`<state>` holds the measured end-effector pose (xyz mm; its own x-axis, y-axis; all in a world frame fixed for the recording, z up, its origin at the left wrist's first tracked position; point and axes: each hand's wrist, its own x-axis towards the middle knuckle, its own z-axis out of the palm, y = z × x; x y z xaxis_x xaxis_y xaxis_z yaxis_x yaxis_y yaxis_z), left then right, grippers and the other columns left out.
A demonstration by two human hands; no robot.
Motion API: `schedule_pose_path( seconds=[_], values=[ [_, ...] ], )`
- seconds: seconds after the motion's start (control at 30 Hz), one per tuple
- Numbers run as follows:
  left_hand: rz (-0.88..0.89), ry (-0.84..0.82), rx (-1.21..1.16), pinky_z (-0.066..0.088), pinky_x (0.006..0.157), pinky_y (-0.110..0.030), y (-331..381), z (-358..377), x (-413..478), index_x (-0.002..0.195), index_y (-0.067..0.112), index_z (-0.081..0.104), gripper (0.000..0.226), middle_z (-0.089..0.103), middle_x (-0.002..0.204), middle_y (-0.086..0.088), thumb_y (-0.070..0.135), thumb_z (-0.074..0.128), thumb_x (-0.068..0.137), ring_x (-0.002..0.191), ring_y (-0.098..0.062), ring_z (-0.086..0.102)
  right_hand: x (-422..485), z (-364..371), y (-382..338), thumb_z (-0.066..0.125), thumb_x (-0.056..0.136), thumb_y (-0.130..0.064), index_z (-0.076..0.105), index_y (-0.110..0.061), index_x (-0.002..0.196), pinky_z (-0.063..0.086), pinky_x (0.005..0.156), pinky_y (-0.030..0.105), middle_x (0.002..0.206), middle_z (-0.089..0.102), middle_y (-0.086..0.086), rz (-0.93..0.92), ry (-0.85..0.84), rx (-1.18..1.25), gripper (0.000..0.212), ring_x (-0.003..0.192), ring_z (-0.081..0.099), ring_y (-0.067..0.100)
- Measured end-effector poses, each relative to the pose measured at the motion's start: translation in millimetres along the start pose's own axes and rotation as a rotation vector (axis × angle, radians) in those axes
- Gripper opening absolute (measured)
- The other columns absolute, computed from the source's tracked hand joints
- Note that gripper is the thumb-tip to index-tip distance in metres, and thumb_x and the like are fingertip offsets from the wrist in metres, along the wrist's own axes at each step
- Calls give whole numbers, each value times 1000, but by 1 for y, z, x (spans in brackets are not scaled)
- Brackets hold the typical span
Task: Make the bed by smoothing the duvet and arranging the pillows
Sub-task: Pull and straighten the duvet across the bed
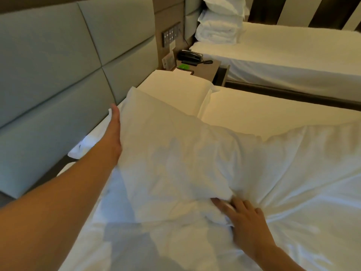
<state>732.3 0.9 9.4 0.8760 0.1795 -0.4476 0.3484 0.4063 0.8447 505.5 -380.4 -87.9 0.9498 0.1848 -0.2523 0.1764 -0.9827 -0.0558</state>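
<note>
Your right hand (245,218), fingers spread flat, presses the near corner of the pillow (172,159) into the duvet (304,192); your left hand (115,130), open-palmed, braces its headboard-side edge. Neither hand grips: shove hard and the pillow may skew against the placed pillow (175,90) behind.

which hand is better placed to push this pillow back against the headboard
Probably the right hand: it sits at the near pillow's front corner, on the side away from the headboard, so it can push toward it. The left hand lies flat along the headboard-side edge, only steadying.
</note>
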Motion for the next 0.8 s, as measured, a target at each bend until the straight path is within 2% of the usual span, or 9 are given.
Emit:
schedule_pose_path(
  seconds=[0.13,0.27,0.33,0.4,0.5,0.57,0.67,0.73,0.8],
  values=[
    [111,-143,53,55,52,-20,7,51,-55,93,28,64,28,75,76,0,46,46,105,61,-8,72,-7,0,-3,82,41,-19,33,-51,153,41,55,36,97,60,-10,-8,-2,-16,126,74,58,24],
    [-6,-284,-44,57,72,-36,-7,52,-59,90,16,73,14,67,77,-8,13,59,90,80,-28,64,-20,-10,-1,82,45,-13,27,-52,156,42,56,32,97,58,-14,-6,25,-73,129,75,59,20],
    [-5,-282,-89,57,66,-34,-3,52,-71,77,15,70,19,63,72,-8,11,55,88,71,-27,62,-26,-18,0,82,45,-15,21,-53,157,42,56,30,100,59,-15,1,49,-111,133,76,59,19],
    [32,-295,-163,58,60,-31,6,61,-91,74,16,68,24,66,70,-6,28,60,93,64,-24,65,-31,-30,1,83,54,-19,13,-56,156,46,61,31,108,60,-15,-10,61,-143,129,84,61,19],
    [14,-308,-95,58,77,-39,21,65,-116,115,17,65,62,73,104,-7,68,68,81,92,-25,70,-45,-51,1,61,88,-33,-6,-64,152,45,85,39,138,51,-14,-4,-17,-136,98,114,55,22],
    [-10,-380,9,52,92,-41,21,61,-131,133,18,61,93,69,126,-7,73,82,61,110,-26,67,-56,-62,-3,39,99,-58,-9,-67,148,34,102,44,153,40,-16,-4,-110,-98,70,134,43,21],
    [34,-314,229,56,90,-37,8,52,-157,148,19,40,106,63,130,6,54,92,62,112,-18,66,-70,-70,-8,19,80,-90,12,-63,152,21,116,52,165,25,-19,170,-183,188,77,153,21,15],
    [60,-210,350,48,93,-32,-10,42,-166,155,21,30,102,49,128,17,47,86,73,115,-10,54,-73,-74,-9,27,77,-89,34,-52,153,22,116,55,164,29,-15,359,-20,438,85,153,22,18],
    [86,-167,414,45,102,-36,-29,26,-162,155,24,32,115,50,135,14,57,89,61,120,-13,54,-66,-72,-4,41,80,-83,45,-36,150,29,112,59,159,37,0,660,261,681,84,147,33,29]
  ],
)
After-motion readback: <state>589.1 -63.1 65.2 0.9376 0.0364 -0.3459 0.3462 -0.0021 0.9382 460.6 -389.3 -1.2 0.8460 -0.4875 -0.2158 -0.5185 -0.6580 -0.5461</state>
